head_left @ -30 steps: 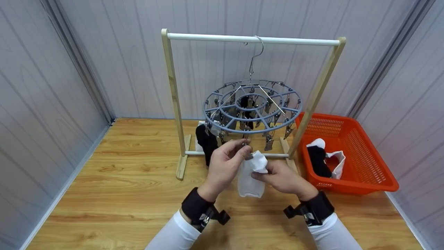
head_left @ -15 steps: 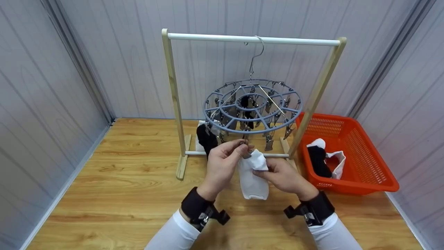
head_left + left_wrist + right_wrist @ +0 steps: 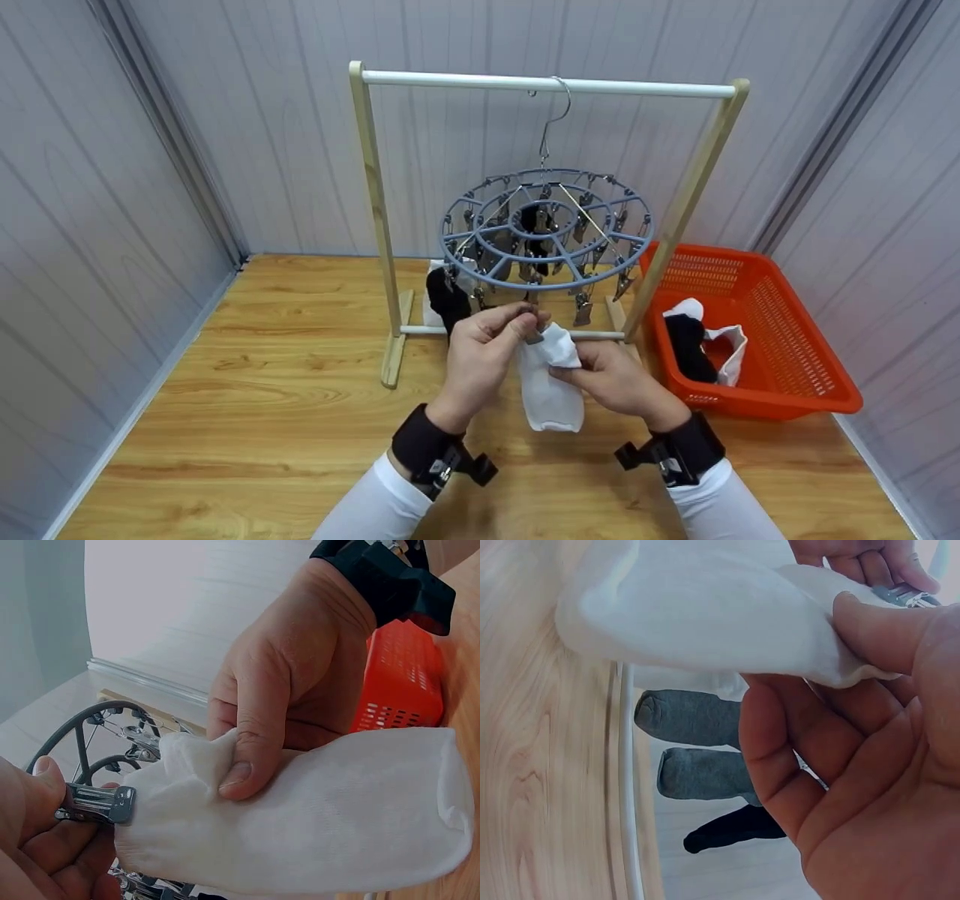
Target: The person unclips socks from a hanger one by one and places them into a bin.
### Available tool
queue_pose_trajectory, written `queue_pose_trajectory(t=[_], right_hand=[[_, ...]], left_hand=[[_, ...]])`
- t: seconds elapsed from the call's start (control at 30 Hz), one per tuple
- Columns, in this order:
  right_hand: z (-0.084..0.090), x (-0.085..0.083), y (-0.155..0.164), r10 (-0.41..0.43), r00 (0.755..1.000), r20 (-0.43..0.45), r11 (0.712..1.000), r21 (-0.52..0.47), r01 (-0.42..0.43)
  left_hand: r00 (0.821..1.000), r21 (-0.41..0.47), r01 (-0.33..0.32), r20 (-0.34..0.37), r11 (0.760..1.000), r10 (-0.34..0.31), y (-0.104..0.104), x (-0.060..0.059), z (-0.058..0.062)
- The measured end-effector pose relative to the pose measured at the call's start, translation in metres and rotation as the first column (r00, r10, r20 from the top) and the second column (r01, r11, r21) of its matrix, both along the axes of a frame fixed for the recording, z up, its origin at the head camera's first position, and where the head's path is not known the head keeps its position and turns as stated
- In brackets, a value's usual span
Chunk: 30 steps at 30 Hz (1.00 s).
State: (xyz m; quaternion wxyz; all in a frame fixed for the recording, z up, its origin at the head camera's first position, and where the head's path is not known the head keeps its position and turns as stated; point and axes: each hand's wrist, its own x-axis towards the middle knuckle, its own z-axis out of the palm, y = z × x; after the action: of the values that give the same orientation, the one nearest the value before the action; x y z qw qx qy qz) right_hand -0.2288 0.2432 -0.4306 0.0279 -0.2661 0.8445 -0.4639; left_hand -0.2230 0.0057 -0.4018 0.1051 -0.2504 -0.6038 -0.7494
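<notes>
At left hangs a black sock (image 3: 448, 296); next, the left hand (image 3: 480, 356), grip closed, pinches a metal clip (image 3: 122, 804) at the edge of a white sock (image 3: 552, 397), held between both hands; the right hand (image 3: 619, 379), grip closed too, pinches its fabric; rightmost, a red basket (image 3: 757, 405) holds socks (image 3: 688, 349).

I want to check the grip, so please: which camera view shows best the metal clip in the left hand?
Left wrist: the metal clip is largest and clearest there. Head: small, partly behind the left hand. Right wrist: only part of it, near the upper right corner.
</notes>
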Motion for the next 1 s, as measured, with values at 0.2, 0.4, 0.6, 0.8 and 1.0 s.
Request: queue_pose_trajectory(t=[0.2, 0.4, 0.6, 0.8, 1.0], right_hand=[[0.002, -0.001, 0.007, 0.005, 1.0, 0.025, 1.0, 0.013, -0.005], [0.006, -0.002, 0.013, -0.02, 1.0, 0.011, 0.998, 0.052, 0.019], [0.01, -0.004, 0.018, -0.03, 1.0, 0.005, 0.995, 0.096, 0.029], [0.011, -0.005, 0.021, -0.045, 0.999, -0.004, 0.993, 0.112, 0.045], [0.012, -0.005, 0.024, -0.073, 0.997, 0.008, 0.99, 0.119, 0.071]], left_hand=[[1.0, 0.013, 0.004, -0.004, 1.0, -0.004, 0.0, 0.0, 0.0], [1.0, 0.011, -0.012, -0.014, 1.0, 0.012, 0.001, -0.001, 0.0], [1.0, 0.018, -0.02, -0.013, 1.0, 0.02, 0.002, 0.0, 0.0], [0.999, -0.054, -0.048, -0.008, 0.997, 0.048, 0.002, 0.002, 0.001], [0.899, -0.353, -0.381, -0.36, 0.855, 0.251, -0.002, 0.007, 0.005]])
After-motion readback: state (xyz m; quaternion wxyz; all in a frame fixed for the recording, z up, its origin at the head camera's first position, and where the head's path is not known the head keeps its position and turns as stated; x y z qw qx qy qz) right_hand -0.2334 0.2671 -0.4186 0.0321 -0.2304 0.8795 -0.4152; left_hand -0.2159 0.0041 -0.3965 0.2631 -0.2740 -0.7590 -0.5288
